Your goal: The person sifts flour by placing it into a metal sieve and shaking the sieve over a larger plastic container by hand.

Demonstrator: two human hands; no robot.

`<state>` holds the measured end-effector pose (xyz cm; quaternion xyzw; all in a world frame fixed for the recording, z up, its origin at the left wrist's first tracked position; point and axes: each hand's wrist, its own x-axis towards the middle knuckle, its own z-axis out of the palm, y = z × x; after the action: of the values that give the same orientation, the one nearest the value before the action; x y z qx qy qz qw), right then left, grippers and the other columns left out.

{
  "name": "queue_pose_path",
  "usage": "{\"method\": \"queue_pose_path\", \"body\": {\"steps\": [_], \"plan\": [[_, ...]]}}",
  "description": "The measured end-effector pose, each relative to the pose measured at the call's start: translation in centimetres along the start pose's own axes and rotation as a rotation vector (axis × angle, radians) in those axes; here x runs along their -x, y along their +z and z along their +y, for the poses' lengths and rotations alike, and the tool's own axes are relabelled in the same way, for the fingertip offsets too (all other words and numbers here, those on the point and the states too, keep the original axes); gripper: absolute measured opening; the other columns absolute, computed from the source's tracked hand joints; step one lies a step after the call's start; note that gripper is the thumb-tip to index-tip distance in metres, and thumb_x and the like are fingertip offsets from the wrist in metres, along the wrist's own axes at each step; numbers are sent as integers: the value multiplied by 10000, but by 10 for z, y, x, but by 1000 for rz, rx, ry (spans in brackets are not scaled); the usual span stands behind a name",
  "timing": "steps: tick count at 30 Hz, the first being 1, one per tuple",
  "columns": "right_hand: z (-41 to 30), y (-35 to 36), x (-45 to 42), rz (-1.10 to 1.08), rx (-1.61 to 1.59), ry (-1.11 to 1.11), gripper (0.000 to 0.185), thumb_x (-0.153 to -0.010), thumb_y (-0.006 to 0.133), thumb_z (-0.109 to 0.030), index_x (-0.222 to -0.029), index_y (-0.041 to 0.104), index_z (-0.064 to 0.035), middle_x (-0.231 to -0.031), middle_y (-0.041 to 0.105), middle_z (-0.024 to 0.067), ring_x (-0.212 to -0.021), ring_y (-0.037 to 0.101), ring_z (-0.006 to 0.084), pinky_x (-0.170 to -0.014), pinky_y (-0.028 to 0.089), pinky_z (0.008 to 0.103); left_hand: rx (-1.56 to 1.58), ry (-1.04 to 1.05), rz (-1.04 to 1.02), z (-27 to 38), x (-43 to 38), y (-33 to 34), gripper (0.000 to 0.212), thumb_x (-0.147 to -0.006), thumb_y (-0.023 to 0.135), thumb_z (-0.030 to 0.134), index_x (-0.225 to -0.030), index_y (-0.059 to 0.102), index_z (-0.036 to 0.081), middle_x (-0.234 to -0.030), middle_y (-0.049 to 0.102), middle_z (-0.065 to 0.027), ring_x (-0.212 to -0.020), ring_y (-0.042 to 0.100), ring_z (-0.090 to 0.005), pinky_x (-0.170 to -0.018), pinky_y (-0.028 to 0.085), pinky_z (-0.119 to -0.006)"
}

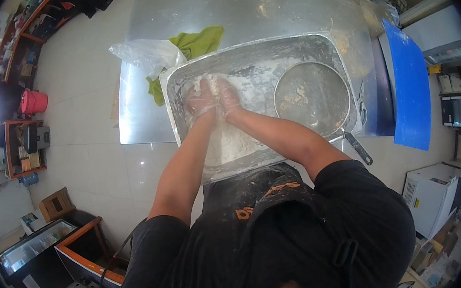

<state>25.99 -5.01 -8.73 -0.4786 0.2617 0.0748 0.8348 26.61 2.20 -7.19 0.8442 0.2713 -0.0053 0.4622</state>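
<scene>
A large rectangular metal tub (308,39) lies in front of me, its bottom covered with white flour-like powder (234,141). Both my hands are in its left part, side by side, in thin transparent plastic gloves. My left hand (201,98) is among pale, powder-coated pieces too blurred to name. Close against it, my right hand (229,95) touches the same coated heap (212,82). The fingertips are partly buried, so a grip on anything is hidden. In the tub's right part rests a round sieve (314,97), with a few crumbs on its mesh and its dark handle (357,147) over the near rim.
The tub stands on a steel table (215,2). Beyond its left end lie a transparent plastic bag (147,53) and a green cloth (198,42). Scissors (362,109) are by the right rim. Farther right is a blue panel (410,87); a pink bucket (34,101) is far left.
</scene>
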Motion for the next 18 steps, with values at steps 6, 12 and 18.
{"method": "queue_pose_path", "body": {"steps": [6,12,18], "plan": [[-49,-29,45,43,72,-240,422,-973,492,-394,-1179,581,-37,-1121,599,61,-995,555,183,-934,429,332,-136,252,-97,11,32,19,587,-908,552,457,-1323,525,43,-1290,554,-231,-1188,532,-355,-1012,410,-405],[-123,-192,66,264,450,-438,511,-992,422,-425,-1246,567,-6,-1191,606,173,-1094,575,268,-1010,394,356,172,204,-542,105,146,81,521,-967,412,352,-1434,408,122,-1395,455,-209,-1293,441,-343,-1086,349,-417],[-173,-211,100,167,1565,-428,484,-1012,355,-346,-1327,519,-18,-1364,523,148,-1263,489,271,-1094,340,349,-500,956,-615,67,96,60,411,-922,490,320,-1191,587,25,-1119,613,-223,-1057,579,-366,-955,454,-437]]}}
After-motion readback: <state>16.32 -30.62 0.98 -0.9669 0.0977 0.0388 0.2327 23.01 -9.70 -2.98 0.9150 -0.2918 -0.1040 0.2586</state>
